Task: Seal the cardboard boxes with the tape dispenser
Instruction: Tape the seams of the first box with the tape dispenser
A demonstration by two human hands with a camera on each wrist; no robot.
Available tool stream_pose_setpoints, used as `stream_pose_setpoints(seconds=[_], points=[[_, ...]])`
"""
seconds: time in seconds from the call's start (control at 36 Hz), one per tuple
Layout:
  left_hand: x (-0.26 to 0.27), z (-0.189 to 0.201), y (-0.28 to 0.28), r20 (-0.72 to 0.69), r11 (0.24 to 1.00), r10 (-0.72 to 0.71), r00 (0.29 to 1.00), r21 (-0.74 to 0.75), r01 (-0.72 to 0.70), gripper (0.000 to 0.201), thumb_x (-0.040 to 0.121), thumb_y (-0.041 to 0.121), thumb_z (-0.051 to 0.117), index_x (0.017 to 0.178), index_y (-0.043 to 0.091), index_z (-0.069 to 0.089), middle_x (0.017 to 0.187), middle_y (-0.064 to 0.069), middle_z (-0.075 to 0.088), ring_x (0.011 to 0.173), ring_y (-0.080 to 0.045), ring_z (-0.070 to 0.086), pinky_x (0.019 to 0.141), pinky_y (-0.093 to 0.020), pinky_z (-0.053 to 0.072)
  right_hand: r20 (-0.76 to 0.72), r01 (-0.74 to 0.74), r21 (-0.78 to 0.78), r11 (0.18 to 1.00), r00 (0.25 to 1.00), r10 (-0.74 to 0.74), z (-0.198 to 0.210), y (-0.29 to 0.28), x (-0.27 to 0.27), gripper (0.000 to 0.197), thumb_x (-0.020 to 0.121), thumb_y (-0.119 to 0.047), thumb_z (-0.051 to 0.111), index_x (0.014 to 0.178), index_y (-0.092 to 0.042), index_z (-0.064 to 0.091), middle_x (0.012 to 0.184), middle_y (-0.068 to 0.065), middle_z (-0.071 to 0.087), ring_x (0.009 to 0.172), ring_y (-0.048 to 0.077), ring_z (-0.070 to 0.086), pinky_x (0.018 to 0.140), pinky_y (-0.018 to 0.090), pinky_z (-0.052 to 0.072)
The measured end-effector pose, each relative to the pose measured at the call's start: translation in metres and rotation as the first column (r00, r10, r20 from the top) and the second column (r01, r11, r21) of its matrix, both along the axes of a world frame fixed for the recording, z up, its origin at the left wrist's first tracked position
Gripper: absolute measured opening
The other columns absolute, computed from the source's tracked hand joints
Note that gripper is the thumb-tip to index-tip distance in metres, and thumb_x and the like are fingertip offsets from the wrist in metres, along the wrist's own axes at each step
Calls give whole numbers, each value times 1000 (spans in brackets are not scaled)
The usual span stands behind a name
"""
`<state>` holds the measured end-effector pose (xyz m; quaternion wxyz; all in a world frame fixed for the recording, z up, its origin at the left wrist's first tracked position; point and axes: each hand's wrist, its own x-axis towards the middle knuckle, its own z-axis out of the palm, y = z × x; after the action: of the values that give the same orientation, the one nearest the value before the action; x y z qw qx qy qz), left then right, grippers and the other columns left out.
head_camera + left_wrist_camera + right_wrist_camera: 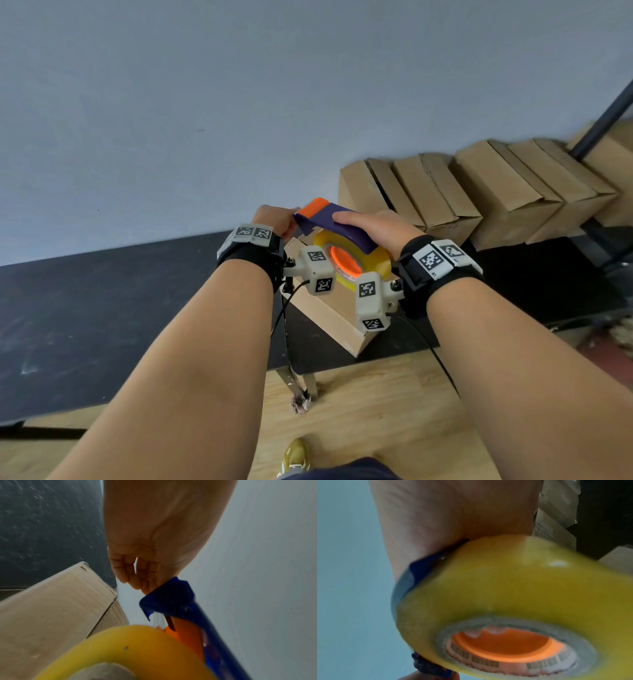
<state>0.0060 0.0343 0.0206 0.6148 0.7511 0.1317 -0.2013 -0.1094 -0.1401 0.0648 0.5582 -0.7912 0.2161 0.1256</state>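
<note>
1. Black table: left part bare, open to a hand up to the wall.
2. Cardboard box at the near edge juts over the wooden floor.
3. Row of boxes blocks the table's far right, against the wall.
4. Dark pole slants across the right corner.
</note>
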Motion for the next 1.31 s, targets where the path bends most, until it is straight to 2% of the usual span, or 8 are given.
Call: stream_pose_setpoints(seconds=[0.08, 0.33, 0.47, 0.56, 0.67, 0.92, 1.03, 1.31], points=[[-3, 8, -3, 62, 999, -19, 998, 38, 17, 27, 95, 16, 55, 68, 17, 51, 32, 14, 48, 53, -7, 47, 52, -16, 41, 11, -20, -14, 1000, 1000, 20, 10, 0, -2, 43, 79, -55, 73, 95, -15, 70, 88, 4, 75, 77, 19, 70, 79, 31, 55], [14, 3, 16, 146, 987, 14, 989, 156, -37, 28, 89, 26, 60, 63, 15, 58, 65, 0, 58, 56, -16, 49, 54, -24, 37, -49, -28, -23, 999, 998, 27, 10, -11, -15, 54, 71, -63, 75, 101, -17, 69, 96, 7, 76, 93, 26, 72, 95, 41, 54], [2, 8, 15, 124, 972, -81, 989, 229, 51, 28, 93, 30, 54, 72, 12, 61, 45, 8, 57, 56, -17, 48, 58, -25, 42, -76, -12, -93, 996, 997, 5, -1, -6, -15, 60, 67, -65, 77, 102, -16, 68, 92, 4, 73, 78, 18, 68, 69, 28, 51], [1, 1, 17, 132, 951, -126, 983, 300, 81, 14, 93, 19, 53, 84, 10, 57, 65, -2, 60, 61, -20, 49, 61, -26, 41, -83, -7, -97, 995, 997, -1, -6, -3, -15, 51, 71, -60, 77, 97, -17, 68, 89, 3, 72, 77, 16, 66, 66, 25, 47], [4, -12, 17, 180, 928, -130, 975, 368, 56, 27, 88, 21, 61, 63, 12, 57, 54, -4, 53, 65, -25, 52, 74, -37, 51, -61, -13, -157, 988, 998, 4, -8, 1, -9, 45, 75, -59, 75, 91, -18, 65, 82, 0, 66, 73, 13, 61, 60, 24, 41], [3, -25, 17, 241, 868, -209, 948, 493, 66, 22, 90, 30, 59, 78, 12, 64, 71, -6, 60, 68, -23, 54, 60, -26, 39, -99, -42, -258, 965, 995, 17, -11, 15, 11, 47, 74, -61, 74, 85, -16, 64, 85, 3, 68, 78, 17, 63, 60, 26, 43], [8, -30, 15, 196, 833, -241, 950, 545, 99, 23, 90, 30, 59, 72, 16, 60, 63, -2, 54, 59, -20, 49, 50, -22, 35, -125, -52, -266, 963, 992, 20, -11, 17, 17, 49, 73, -62, 74, 89, -17, 65, 87, 4, 69, 80, 17, 64, 61, 26, 42], [15, -54, 11, 119, 798, -277, 953, 581, 159, 22, 93, 34, 57, 81, 19, 68, 77, -2, 63, 69, -18, 56, 63, -26, 42, -177, -88, -282, 956, 983, 38, -11, 18, 27, 45, 76, -62, 70, 88, -19, 63, 89, 4, 69, 81, 18, 64, 63, 27, 45]])
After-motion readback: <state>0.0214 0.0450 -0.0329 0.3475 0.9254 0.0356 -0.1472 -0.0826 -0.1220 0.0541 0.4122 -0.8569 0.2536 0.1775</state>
